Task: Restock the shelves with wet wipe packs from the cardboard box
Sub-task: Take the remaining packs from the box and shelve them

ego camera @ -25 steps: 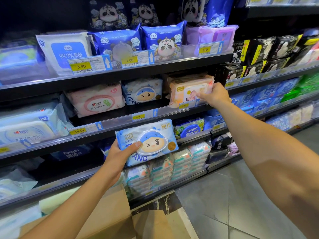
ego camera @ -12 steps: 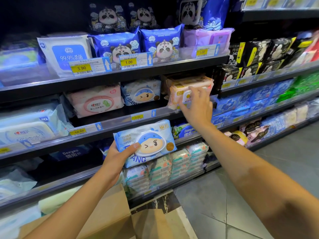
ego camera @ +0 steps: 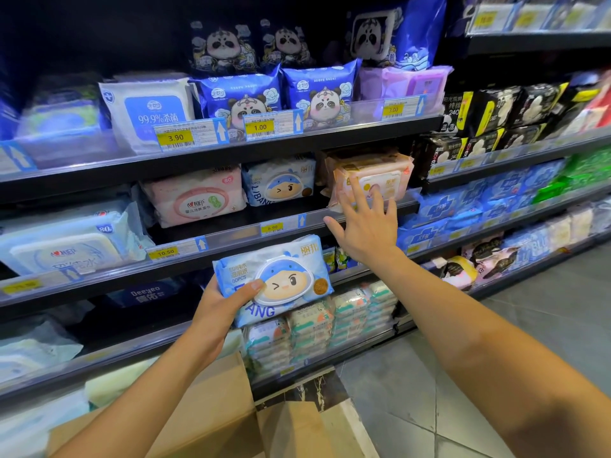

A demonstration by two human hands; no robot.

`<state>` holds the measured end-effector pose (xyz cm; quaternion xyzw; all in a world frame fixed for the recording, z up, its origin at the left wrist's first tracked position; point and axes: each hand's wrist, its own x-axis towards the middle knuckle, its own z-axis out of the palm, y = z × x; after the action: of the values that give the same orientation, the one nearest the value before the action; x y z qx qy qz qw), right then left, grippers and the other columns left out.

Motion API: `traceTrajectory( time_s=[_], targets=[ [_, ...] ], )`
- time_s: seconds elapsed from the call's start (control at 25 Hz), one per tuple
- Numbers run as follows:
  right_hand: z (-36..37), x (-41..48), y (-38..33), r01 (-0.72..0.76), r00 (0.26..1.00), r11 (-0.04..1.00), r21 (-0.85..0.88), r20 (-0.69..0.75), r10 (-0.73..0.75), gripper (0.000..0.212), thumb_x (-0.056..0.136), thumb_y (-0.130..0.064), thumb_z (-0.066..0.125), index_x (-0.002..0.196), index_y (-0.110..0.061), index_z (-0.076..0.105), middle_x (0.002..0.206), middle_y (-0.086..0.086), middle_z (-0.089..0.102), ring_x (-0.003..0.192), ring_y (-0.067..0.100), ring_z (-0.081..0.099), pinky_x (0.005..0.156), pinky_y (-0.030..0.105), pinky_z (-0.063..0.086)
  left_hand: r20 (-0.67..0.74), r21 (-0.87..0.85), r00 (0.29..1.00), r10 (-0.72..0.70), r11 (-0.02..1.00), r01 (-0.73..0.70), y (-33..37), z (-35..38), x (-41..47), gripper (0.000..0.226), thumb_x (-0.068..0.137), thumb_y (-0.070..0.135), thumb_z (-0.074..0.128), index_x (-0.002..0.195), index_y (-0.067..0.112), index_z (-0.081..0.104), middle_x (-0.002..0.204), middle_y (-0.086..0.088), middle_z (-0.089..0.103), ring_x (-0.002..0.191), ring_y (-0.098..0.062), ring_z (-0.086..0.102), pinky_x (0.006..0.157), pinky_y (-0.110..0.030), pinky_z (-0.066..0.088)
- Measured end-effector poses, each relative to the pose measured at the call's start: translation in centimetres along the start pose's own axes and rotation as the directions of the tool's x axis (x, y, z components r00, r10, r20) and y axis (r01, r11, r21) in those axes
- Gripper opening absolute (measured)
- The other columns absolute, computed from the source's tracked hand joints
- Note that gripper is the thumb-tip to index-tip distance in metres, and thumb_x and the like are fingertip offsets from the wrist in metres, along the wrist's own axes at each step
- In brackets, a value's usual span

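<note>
Below 8.90 tag [ego camera: 271, 228], left hand [ego camera: 222, 304] grips 80PCS pack [ego camera: 284, 279].

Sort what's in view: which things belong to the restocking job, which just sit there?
Job: blue cartoon-face wet wipe pack, held by left hand; brown cardboard box; right hand at peach plastic wipe pack.
Bystanders: black pad packs; blue panda-print packs.

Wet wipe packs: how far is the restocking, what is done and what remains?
Done: a blue pack and the peach packs sit on the middle shelf. In hand: the left hand grips a second blue pack; the right hand is open by the peach packs. Left: shelve the second blue pack; what the cardboard box holds is hidden.
</note>
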<state>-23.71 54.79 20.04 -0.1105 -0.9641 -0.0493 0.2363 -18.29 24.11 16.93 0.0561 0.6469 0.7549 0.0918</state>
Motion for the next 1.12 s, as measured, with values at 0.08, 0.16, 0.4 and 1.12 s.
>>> traceTrajectory(
  time_s=[0.08,0.16,0.4,1.12],
  targets=[
    [-0.5,0.5,0.6,-0.038,0.997,0.999,-0.003,0.069,0.038,0.083,0.095,-0.079,0.007,0.163,-0.034,0.019,0.174,-0.004,-0.003,0.156,0.042,0.012,0.119,0.067,0.016,0.004,-0.01,1.0,-0.004,1.0,0.004,-0.1,-0.2,0.1,0.094,0.046,0.045,0.098,0.129,0.016,0.064,0.115,-0.009,0.079,0.102,-0.029,0.077,0.075,-0.035,0.066],
    [-0.9,0.8,1.4,-0.086,0.987,0.996,0.01,0.139,0.084,0.084,0.095,-0.08,0.006,0.164,-0.033,0.017,0.173,-0.005,-0.012,0.158,0.04,0.002,0.122,0.066,0.01,0.007,-0.015,1.0,-0.011,1.0,0.011,-0.2,-0.4,0.2,0.081,0.059,0.035,0.092,0.132,0.015,0.062,0.117,-0.009,0.078,0.105,-0.031,0.076,0.079,-0.037,0.066],
    [-2.6,0.8,2.8,-0.018,0.984,0.996,0.09,0.18,0.002,0.072,0.101,-0.067,0.03,0.162,-0.029,0.025,0.174,0.005,-0.001,0.158,0.038,0.007,0.124,0.058,0.012,-0.002,-0.003,1.0,0.004,1.0,-0.004,1.1,-0.1,-0.6,0.088,0.05,0.043,0.092,0.129,0.018,0.063,0.114,-0.006,0.079,0.103,-0.028,0.077,0.084,-0.041,0.064],
    [-15.0,-12.8,-2.1,-0.314,0.91,0.286,0.905,0.373,-0.183,0.029,0.093,-0.045,0.072,0.12,-0.035,0.067,0.112,-0.016,0.072,0.1,0.004,0.067,0.08,0.023,0.054,-0.056,0.255,0.985,0.164,0.956,-0.145,9.8,3.4,-6.7,0.06,0.063,0.058,0.092,0.112,0.038,0.066,0.122,0.001,0.07,0.1,-0.016,0.075,0.088,-0.038,0.063]
  ],
)
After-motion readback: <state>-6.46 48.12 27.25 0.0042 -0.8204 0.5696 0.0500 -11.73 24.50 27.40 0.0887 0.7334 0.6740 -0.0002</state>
